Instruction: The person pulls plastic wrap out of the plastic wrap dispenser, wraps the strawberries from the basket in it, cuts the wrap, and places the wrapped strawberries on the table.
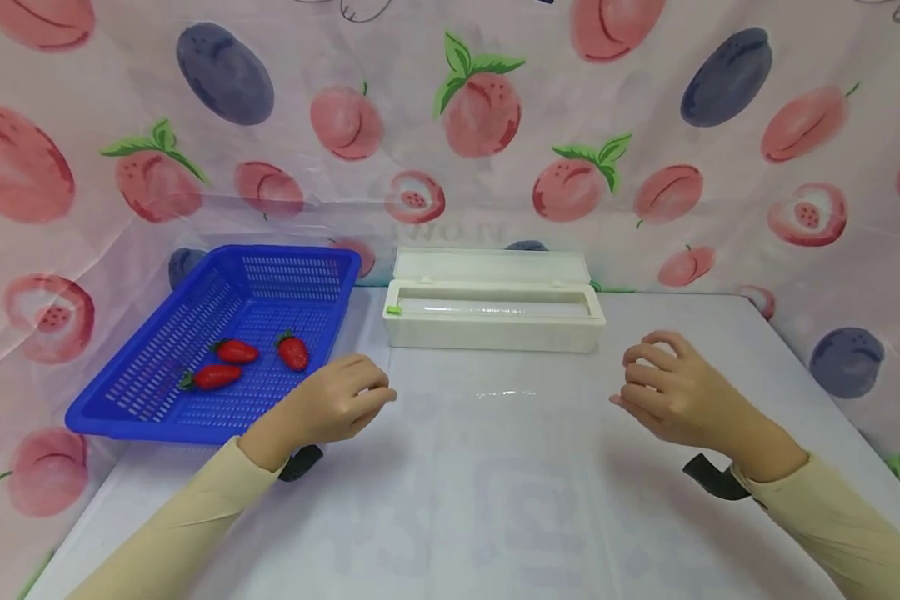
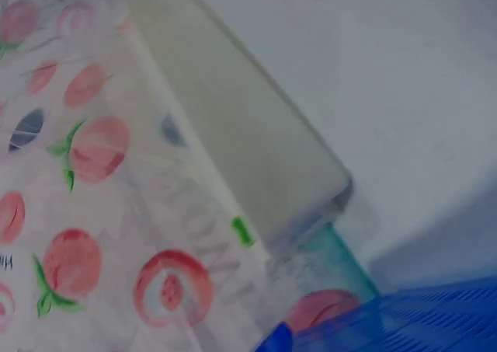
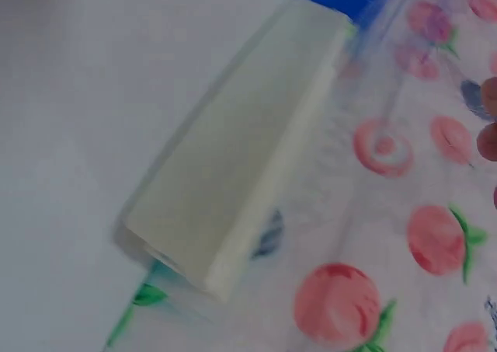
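Observation:
In the head view a white cling film box (image 1: 495, 333) stands with its lid (image 1: 491, 265) raised and a film roll (image 1: 495, 308) inside. My left hand (image 1: 337, 400) pinches thumb to fingers, left of and nearer than the box. On the other side my right hand (image 1: 671, 390) has curled fingers, thumb close to the index finger. Between the two hands a thin line of glints marks clear cling film (image 1: 506, 393), level with both sets of fingertips; the rest of it hardly shows. Both wrist views show the box from the side; two fingertips (image 3: 489, 120) enter the right one.
A blue plastic basket (image 1: 326, 325) stands at the left, behind my left forearm. It holds three strawberries, one strawberry (image 1: 292, 352) near its right side. A fruit-printed curtain (image 1: 450, 208) hangs behind the white-covered table (image 1: 495, 517). A green slider (image 1: 393, 310) sits at the box's left end.

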### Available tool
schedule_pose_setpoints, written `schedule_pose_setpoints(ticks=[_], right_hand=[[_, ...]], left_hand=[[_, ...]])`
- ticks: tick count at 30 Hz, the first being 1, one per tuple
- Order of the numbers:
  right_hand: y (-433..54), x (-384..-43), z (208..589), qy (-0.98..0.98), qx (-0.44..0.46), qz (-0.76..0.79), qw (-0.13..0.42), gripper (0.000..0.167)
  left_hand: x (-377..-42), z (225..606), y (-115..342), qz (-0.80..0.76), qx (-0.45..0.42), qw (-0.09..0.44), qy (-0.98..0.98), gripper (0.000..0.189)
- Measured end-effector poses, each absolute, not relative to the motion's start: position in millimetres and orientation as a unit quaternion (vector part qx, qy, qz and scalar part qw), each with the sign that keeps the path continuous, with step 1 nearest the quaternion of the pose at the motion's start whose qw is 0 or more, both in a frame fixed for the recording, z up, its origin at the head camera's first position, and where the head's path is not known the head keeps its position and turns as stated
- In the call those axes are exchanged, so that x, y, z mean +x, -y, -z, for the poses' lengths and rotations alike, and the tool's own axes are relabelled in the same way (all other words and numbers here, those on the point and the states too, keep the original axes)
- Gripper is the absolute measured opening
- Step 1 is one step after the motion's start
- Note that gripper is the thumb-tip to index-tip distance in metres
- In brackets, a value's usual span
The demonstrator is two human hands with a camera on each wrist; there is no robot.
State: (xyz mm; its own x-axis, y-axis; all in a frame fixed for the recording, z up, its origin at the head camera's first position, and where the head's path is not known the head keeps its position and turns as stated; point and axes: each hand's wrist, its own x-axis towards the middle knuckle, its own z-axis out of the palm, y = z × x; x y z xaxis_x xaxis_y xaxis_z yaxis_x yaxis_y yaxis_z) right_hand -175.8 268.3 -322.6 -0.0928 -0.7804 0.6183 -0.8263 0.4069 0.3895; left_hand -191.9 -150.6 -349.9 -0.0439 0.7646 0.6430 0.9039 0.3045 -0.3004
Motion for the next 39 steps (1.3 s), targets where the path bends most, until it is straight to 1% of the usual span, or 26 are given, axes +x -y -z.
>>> schedule_pose_setpoints(ticks=[2, 3, 5, 7, 9, 12, 19, 24, 27, 31, 34, 37, 39], right_hand=[[-266, -174, 334, 0.740, 0.566, -0.018, 0.363, 0.047], [-265, -173, 339, 0.744, 0.573, -0.011, 0.342, 0.048], [-264, -172, 351, 0.754, 0.585, 0.002, 0.300, 0.047], [-262, -172, 361, 0.767, 0.587, 0.015, 0.259, 0.036], [-260, -173, 370, 0.779, 0.586, 0.028, 0.224, 0.027], [-255, -175, 381, 0.791, 0.582, 0.040, 0.187, 0.029], [-249, -180, 399, 0.799, 0.574, 0.059, 0.166, 0.028], [-248, -182, 406, 0.816, 0.559, 0.067, 0.131, 0.023], [-248, -182, 408, 0.828, 0.547, 0.064, 0.106, 0.022], [-247, -182, 405, 0.836, 0.537, 0.060, 0.093, 0.029], [-246, -183, 401, 0.855, 0.512, 0.046, 0.074, 0.032], [-244, -183, 397, 0.874, 0.482, 0.031, 0.052, 0.030], [-242, -184, 396, 0.883, 0.467, 0.027, 0.043, 0.026]], left_hand=[[-187, 356, 150, 0.062, -0.585, 0.333, 0.736, 0.007], [-185, 359, 149, 0.045, -0.580, 0.310, 0.752, 0.006], [-181, 364, 145, 0.012, -0.564, 0.262, 0.783, 0.013], [-178, 371, 141, -0.022, -0.544, 0.220, 0.809, 0.016], [-177, 378, 137, -0.056, -0.531, 0.194, 0.823, 0.016], [-179, 390, 131, -0.093, -0.525, 0.172, 0.828, 0.017], [-186, 405, 123, -0.101, -0.504, 0.113, 0.850, 0.020], [-188, 407, 120, -0.088, -0.487, 0.075, 0.865, 0.024], [-187, 404, 119, -0.064, -0.470, 0.036, 0.880, 0.025], [-185, 400, 118, -0.010, -0.435, -0.018, 0.900, 0.023], [-187, 397, 115, 0.021, -0.405, -0.030, 0.914, 0.018], [-188, 398, 112, 0.034, -0.379, -0.028, 0.924, 0.008], [-190, 400, 110, 0.033, -0.367, -0.032, 0.929, 0.013]])
